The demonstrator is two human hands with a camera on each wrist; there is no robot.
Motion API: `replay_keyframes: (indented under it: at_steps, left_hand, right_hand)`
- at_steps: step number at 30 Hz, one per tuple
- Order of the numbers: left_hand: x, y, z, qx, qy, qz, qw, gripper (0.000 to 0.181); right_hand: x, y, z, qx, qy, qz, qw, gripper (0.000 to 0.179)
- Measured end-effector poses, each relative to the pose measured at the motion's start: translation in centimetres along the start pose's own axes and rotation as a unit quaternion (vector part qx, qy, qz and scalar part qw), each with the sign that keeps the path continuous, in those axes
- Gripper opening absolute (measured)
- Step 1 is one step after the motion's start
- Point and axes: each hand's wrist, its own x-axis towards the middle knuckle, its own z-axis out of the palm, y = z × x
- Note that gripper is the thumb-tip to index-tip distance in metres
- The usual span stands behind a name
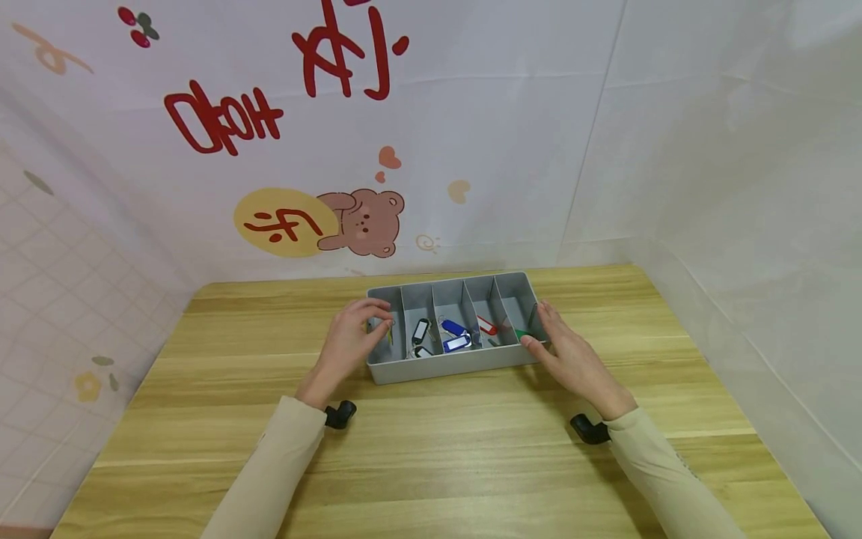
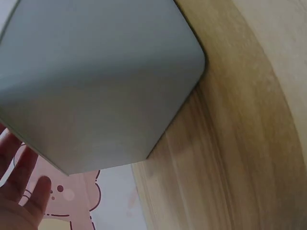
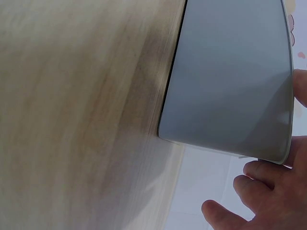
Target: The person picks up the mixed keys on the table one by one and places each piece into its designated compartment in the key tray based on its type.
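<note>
A grey five-compartment tray (image 1: 444, 367) sits on the wooden table. My left hand (image 1: 353, 329) reaches over its left end, thumb and fingertips above the leftmost compartment and apart from each other. Close under the thumb lies a small yellow piece (image 1: 390, 337), partly hidden. At the opposite end my right hand (image 1: 572, 358) grips the corner of the tray, thumb over the front rim and fingers along the end. Key tags lie in the compartments: black ones (image 1: 420, 330), blue ones (image 1: 457, 343) and a red one (image 1: 486, 325). A green piece (image 1: 521, 334) shows beside the right thumb.
The wooden table (image 1: 444, 457) extends around the tray. A white printed sheet (image 1: 512, 150) with a bear drawing hangs behind, and pale sheets stand on both sides. Black wrist mounts (image 1: 589, 430) stick out beside the sleeves.
</note>
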Motion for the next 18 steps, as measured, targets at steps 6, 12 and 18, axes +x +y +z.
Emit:
replay_keyframes:
  at_steps: [6,12,18]
  left_hand:
    - [0.21,-0.39,0.25,0.030,-0.013,-0.001,0.9995,0.005]
    - [0.25,-0.76,0.37,0.049,-0.036,-0.034,0.9976,0.014]
    - [-0.13,-0.98,-0.10,0.061,-0.059,-0.060,0.9946,0.044]
  right_hand:
    - [0.06,-0.01,0.00,-0.002,0.000,-0.001,1.0000,0.084]
    - [0.09,-0.02,-0.02,-0.003,-0.001,0.002,1.0000,0.084]
    - [0.13,0.06,-0.04,-0.003,-0.003,0.002,1.0000,0.084]
